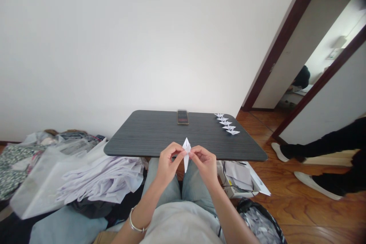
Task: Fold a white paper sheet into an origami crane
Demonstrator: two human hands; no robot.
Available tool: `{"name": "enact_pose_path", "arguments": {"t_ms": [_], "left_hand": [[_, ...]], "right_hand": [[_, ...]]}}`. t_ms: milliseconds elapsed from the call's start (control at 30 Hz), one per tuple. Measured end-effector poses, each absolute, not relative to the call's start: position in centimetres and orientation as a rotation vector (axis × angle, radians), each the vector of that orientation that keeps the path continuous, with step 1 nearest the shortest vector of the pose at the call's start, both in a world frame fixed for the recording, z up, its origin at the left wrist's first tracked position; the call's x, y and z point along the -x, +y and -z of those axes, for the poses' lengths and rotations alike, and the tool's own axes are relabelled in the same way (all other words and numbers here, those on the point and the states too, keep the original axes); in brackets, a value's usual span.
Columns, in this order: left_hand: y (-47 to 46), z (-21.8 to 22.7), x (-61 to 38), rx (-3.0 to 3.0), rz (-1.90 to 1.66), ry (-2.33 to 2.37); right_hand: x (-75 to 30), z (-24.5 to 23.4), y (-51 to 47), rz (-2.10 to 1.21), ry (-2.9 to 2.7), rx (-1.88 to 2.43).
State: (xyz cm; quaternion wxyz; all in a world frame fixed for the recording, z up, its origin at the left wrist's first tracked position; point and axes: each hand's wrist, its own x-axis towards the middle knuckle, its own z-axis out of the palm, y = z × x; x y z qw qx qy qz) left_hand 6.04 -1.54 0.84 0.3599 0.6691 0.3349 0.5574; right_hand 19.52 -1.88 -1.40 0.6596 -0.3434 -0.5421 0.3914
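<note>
A folded white paper piece (187,148), long and pointed at both ends, is held upright between my two hands near the table's front edge. My left hand (170,159) pinches its left side between thumb and fingers. On its right side, my right hand (205,160) grips it the same way. Several white origami cranes (229,127) stand in a row on the right part of the dark table (154,133). The finer folds of the held paper are too small to make out.
A phone (182,117) lies at the table's back edge. Piled clothes and cloth (105,177) are on the left. To the right stand a box of papers (238,177) and a black bag (261,221). Another person's legs (328,145) show by the doorway.
</note>
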Motion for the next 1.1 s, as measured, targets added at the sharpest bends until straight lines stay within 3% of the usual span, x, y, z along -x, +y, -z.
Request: {"name": "enact_pose_path", "arguments": {"t_ms": [1100], "left_hand": [[-1.3,-0.2,-7.2,-1.144,-1.46,0.854]], "right_hand": [[-19.1,0.8,-2.2,-1.091,-0.992,0.839]]}}
